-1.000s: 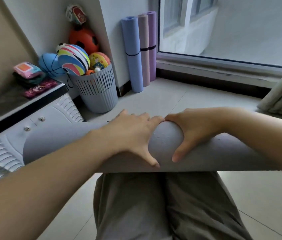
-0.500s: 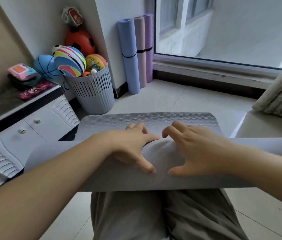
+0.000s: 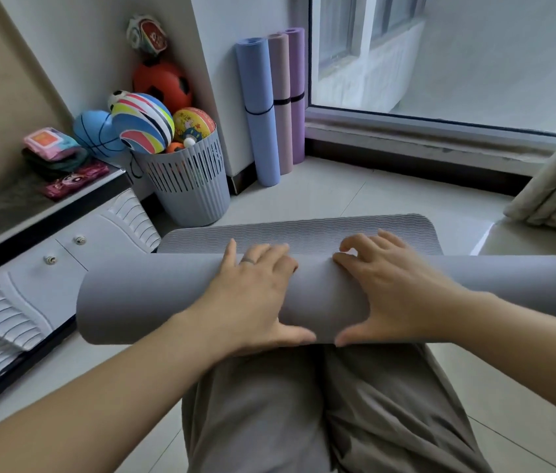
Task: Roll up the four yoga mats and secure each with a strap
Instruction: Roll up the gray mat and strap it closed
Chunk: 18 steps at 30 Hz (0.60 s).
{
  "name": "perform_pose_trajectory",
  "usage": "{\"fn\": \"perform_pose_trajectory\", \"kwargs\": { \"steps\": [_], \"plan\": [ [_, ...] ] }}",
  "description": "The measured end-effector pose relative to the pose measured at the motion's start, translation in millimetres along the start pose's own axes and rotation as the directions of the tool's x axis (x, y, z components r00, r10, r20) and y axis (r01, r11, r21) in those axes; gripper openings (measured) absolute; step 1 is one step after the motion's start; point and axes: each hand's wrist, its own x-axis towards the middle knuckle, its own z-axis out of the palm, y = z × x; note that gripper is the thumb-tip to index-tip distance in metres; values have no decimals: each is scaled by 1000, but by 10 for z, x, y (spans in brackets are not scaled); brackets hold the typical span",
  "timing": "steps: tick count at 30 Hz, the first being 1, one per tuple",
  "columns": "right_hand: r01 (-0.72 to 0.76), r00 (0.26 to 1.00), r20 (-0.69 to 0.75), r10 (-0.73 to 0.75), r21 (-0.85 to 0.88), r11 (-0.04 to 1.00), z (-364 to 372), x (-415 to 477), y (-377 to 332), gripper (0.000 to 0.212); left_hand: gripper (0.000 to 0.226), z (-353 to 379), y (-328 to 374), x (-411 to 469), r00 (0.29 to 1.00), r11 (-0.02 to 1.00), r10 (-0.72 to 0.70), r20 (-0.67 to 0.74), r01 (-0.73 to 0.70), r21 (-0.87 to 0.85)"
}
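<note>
The grey mat (image 3: 153,302), lying across the centre of the frame over the person's lap, has firmed up from a slack, dented fold half a second ago into a smooth round roll. Only a short ribbed tail (image 3: 304,230) lies flat on the floor beyond it. The left hand (image 3: 256,295) and right hand (image 3: 396,295) clamp its middle side by side, fingers over the top and thumbs on the near side. Rolling looks nearly finished, with strapping still to do. Three strapped mats (image 3: 259,114) lean upright at upper centre.
</note>
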Motion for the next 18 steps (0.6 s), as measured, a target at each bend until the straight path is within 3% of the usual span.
{"fn": "perform_pose_trajectory", "kwargs": {
  "steps": [2, 6, 13, 18],
  "plan": [
    [0, 1000, 15, 1, -64, 998, 147, -9, -27, 126, 116, 117, 23, -10, 999, 994, -18, 43, 13, 105],
    [-30, 997, -72, 27, -49, 998, 321, 113, -13, 123, 114, 182, -32, 116, 999, 989, -28, -34, 32, 147],
    [45, 992, 120, -33, -100, 994, -271, 1, 2, 110, 111, -228, -20, -54, 994, 978, 97, -42, -87, 191],
    [138, 962, 243, -124, -41, 990, -197, -265, -175, 111, 115, -59, 136, -312, 983, 977, 141, 116, -157, 145]
  ]
}}
